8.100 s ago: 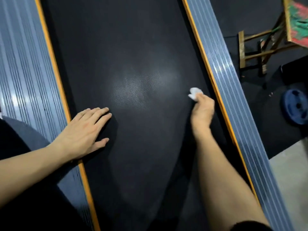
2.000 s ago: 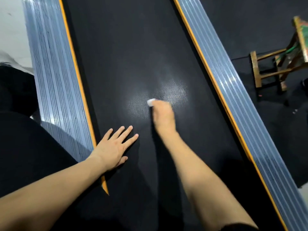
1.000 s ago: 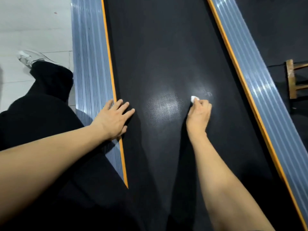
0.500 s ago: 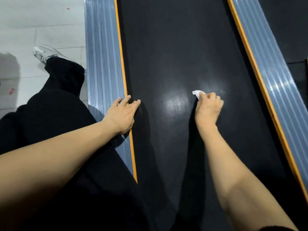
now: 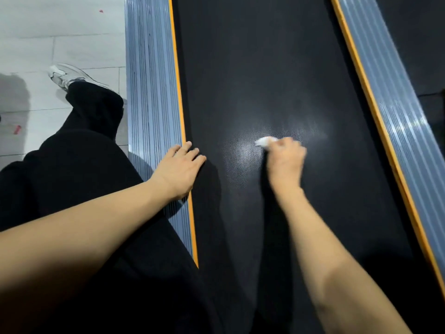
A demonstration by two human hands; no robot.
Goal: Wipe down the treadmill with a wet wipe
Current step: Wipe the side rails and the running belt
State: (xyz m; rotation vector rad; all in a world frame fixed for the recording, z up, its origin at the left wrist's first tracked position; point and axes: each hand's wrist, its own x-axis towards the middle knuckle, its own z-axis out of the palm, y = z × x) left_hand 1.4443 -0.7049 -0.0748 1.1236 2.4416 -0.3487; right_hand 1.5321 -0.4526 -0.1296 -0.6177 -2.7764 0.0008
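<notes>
Right hand (image 5: 285, 162): fingers curled around a small white wet wipe (image 5: 264, 141), which is grasped and pressed down on the treadmill belt (image 5: 252, 68). Only a bunched end of the wipe shows, protruding past the knuckles toward the left; the remainder is hidden inside the hand. The hand and wipe are motion-blurred, so individual finger positions cannot be told. Contact point lies about midway across the belt, slightly nearer its right edge than its left, on a pale sheen in the belt's dotted texture.

Left hand (image 5: 179, 168): released, holding nothing, fingers straight and close together. The palm rests flat across the left edge of the belt, over the orange edge strip (image 5: 177, 75), with the heel on the ribbed grey left side rail (image 5: 150, 80) and the fingertips on the black belt surface. The two hands are near each other but apart.

Right side rail (image 5: 395, 109) (same ribbed grey finish, orange-trimmed on its inner edge) runs diagonally along the belt's right edge, well clear of the wipe.

Beyond the left rail: a leg in black trousers (image 5: 91, 121), a light-coloured shoe (image 5: 63, 77) and a pale tiled floor (image 5: 60, 32) bearing a few small red marks. Dark flooring beyond the right rail.
</notes>
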